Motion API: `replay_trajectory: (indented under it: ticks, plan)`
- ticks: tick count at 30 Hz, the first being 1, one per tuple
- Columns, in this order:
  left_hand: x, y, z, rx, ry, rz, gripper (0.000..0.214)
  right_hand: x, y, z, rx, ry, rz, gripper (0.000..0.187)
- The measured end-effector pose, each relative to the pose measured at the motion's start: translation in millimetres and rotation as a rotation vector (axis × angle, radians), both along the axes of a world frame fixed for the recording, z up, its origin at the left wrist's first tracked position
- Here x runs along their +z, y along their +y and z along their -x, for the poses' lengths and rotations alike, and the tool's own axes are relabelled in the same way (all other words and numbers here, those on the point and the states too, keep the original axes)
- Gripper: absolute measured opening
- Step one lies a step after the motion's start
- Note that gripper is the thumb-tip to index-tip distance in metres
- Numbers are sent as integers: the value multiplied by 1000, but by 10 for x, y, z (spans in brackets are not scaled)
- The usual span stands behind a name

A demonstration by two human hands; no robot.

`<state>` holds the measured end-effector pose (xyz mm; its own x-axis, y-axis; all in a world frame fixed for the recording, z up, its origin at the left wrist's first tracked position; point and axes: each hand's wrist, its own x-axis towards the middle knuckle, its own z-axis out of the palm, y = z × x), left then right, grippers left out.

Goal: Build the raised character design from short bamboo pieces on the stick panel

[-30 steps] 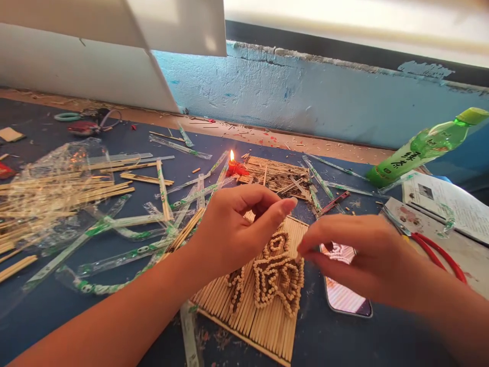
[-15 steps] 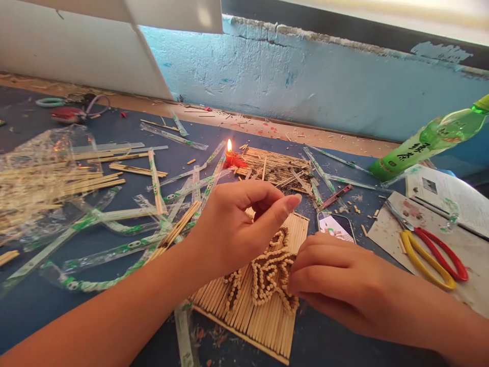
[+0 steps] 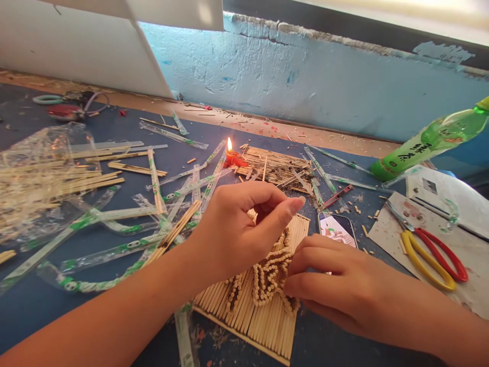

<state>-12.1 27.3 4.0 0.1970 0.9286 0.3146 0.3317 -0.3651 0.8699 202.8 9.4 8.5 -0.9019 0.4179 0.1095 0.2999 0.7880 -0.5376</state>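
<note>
A panel of wooden sticks (image 3: 263, 329) laid side by side lies below both hands. On it stands a raised, winding pattern of short stick pieces (image 3: 263, 285). My left hand (image 3: 244, 229) is over the panel's upper part, thumb and forefinger brought together; anything between them is too small to make out. At the right edge of the pattern, my right hand (image 3: 340, 280) has its fingers bent down and together against the stick pieces. Its fingertips are partly hidden, so what they grip cannot be seen. Behind the hands burns a red candle (image 3: 234, 159) with melted wax at its base.
A charred stick mat (image 3: 260, 160) lies beside the candle. Rightward are a phone (image 3: 338, 229), a red cutter-like tool (image 3: 336, 198), red-and-yellow-handled scissors (image 3: 445, 255) and a tilted green bottle (image 3: 431, 142). Plastic wrappers (image 3: 110, 252) and bundled chopsticks (image 3: 46, 183) cover the left side.
My left thumb tip has shifted slightly right. My right hand has edged slightly left along the pattern, its fingers a little differently bent. The panel stays in place.
</note>
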Motion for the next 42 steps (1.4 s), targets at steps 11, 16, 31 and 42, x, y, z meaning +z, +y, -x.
replay_trajectory:
  ticks: [11,16,31,42]
  plan:
    - [-17,10,3,-19,-11,5,25,47,47,73,41,-40,-23,20]
    - [-3,19,3,-23,-10,-7,25,40,44,75,46,-73,-23,21]
    - [5,7,1,-31,-3,-7,25,24,35,66,48,-99,-24,21]
    - [16,7,6,-34,4,-12,24,21,27,78,39,-86,-27,17]
